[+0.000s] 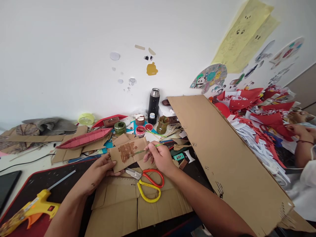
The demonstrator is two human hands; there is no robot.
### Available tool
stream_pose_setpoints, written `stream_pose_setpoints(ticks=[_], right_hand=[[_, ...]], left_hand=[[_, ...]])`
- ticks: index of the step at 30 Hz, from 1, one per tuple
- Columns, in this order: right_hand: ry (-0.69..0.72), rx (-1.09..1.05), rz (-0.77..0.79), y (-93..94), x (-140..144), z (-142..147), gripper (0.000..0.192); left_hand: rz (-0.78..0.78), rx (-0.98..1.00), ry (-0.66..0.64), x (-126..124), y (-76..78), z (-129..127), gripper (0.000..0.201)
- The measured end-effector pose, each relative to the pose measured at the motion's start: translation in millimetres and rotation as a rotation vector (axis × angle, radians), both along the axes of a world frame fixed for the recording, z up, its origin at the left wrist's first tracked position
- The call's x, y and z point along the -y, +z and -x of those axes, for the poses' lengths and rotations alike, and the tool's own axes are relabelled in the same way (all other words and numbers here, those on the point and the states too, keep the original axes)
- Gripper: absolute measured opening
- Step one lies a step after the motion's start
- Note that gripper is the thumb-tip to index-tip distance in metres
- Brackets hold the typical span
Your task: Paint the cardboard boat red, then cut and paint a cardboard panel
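A small piece of cardboard (114,152), partly covered with brown paint (127,152), is pinched along its left and lower edge by my left hand (105,166). My right hand (158,156) is closed around a thin green paintbrush (140,151), whose tip end lies over the painted patch. Just below both hands, scissors (150,184) with one red and one yellow handle rest on a larger folded cardboard sheet (116,207). Several open paint jars stand behind, among them a green one (120,127) and a red one (140,131).
A yellow glue gun (32,209) lies at the lower left. To the right, a tall cardboard panel (222,151) stands as a divider. Beyond it are white paper strips (251,148) and a co-worker's hand (298,131). A black flask (154,103) stands by the wall.
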State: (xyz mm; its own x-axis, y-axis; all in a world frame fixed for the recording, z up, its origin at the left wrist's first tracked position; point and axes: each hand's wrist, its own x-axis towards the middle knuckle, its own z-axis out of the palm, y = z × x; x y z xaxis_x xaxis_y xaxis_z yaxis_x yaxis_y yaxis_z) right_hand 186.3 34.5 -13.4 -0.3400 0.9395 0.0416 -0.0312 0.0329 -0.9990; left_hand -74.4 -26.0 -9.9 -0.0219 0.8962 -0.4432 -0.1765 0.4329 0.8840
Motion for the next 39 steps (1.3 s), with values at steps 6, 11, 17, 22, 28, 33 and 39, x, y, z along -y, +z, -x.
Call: stream_pose_setpoints(ticks=[6, 11, 17, 22, 28, 33, 39], right_hand=[[-0.106, -0.023, -0.006, -0.7, -9, -8, 0.060], [-0.056, -0.027, 0.003, -3.6, -5, -4, 0.059], [-0.028, -0.034, -0.014, -1.4, -1, -9, 0.058], [-0.032, -0.026, -0.015, 1.1, -2, -1, 0.057], [-0.024, -0.027, 0.005, -2.3, 1, -5, 0.063], [-0.052, -0.019, 0.013, -1.0, 3, -5, 0.063], [0.068, 0.007, -0.004, -3.7, 15, 9, 0.060]], left_hand=[[0.003, 0.008, 0.010, -1, -2.0, 0, 0.078], [-0.007, 0.030, 0.006, -1, -6.1, 3, 0.070], [-0.010, 0.003, 0.013, 0, -0.1, -1, 0.067], [-0.012, -0.010, -0.004, -1, 4.0, -4, 0.075], [-0.001, -0.005, 0.000, -1, 6.2, -5, 0.079], [-0.014, -0.009, 0.000, -1, 7.1, -6, 0.073], [-0.018, -0.018, -0.020, -2, 8.7, -7, 0.072]])
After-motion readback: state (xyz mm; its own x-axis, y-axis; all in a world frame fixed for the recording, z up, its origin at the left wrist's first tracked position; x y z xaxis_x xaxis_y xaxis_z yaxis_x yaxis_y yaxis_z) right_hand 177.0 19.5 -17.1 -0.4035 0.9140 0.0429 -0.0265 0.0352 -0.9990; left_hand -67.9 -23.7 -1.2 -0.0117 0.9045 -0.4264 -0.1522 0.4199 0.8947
